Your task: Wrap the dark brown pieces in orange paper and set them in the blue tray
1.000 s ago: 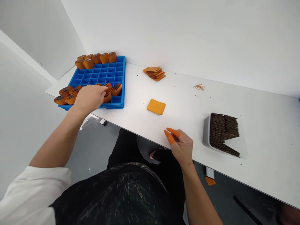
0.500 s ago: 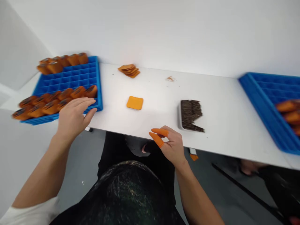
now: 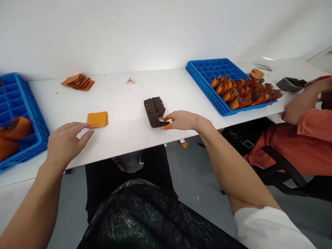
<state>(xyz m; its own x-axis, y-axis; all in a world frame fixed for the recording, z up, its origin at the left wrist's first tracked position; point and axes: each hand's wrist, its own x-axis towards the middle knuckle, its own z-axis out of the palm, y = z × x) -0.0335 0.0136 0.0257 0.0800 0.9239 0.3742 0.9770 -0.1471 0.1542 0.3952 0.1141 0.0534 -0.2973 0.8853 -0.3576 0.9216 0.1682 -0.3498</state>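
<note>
My left hand (image 3: 66, 141) is open, palm down, its fingertips at the lower left corner of a small stack of orange pieces (image 3: 97, 119) on the white table. Orange covers sit on the thumb and forefinger of my right hand (image 3: 181, 120). Those two fingertips are apart, at the lower right edge of a white tray (image 3: 153, 128) packed with thin dark brown pieces (image 3: 155, 110). Nothing shows between them.
Fanned orange pieces (image 3: 79, 82) and rubber bands (image 3: 130, 81) lie near the wall. A blue divided crate (image 3: 38, 128) stands left, another (image 3: 207, 90) right with orange pouches (image 3: 246, 91). At the far right, a person's arm (image 3: 302, 97) rests near a grey container (image 3: 290, 84).
The view has turned right. My right hand has moved from the table's front edge to the tray of dark pieces. My left hand has gone from the left crate to the orange stack.
</note>
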